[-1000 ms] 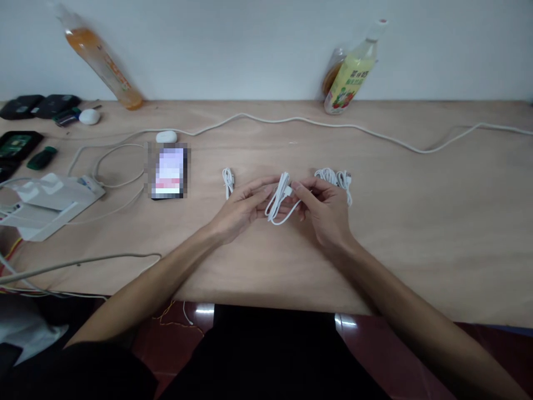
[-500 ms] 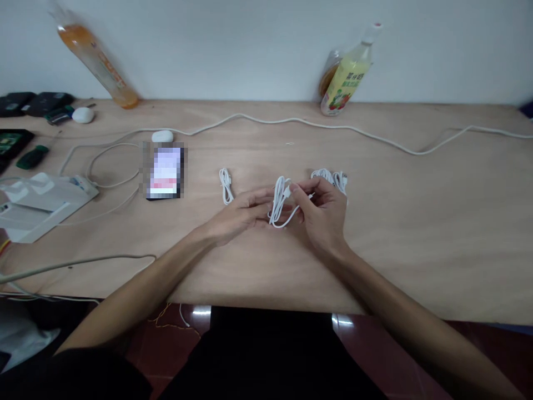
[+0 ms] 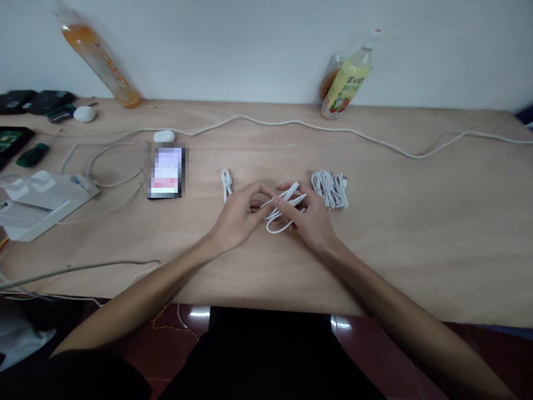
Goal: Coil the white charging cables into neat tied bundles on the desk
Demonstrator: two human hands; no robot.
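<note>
Between my two hands, just over the table, is a white cable (image 3: 280, 226) gathered in loose loops. My right hand (image 3: 313, 221) is closed on the loops, with the thumb pressed across them. From the other side, my left hand (image 3: 239, 218) pinches the cable's left part with thumb and fingertips; some fingers are hidden behind it. A coiled white cable (image 3: 226, 180) lies on the table just beyond my left hand. Several more coiled white cables (image 3: 330, 189) lie side by side past my right hand.
A phone (image 3: 167, 172) and a white oval case (image 3: 164, 136) lie to the left, near an opened white box (image 3: 45, 205). One long white cord (image 3: 300, 121) crosses the table's back. An orange bottle (image 3: 102, 66) and a yellow bottle (image 3: 347, 83) stand by the wall.
My left hand has curled from nearly flat into a pinch on the cable. My right hand has shifted slightly left and down, and the loops now tilt more to the right.
</note>
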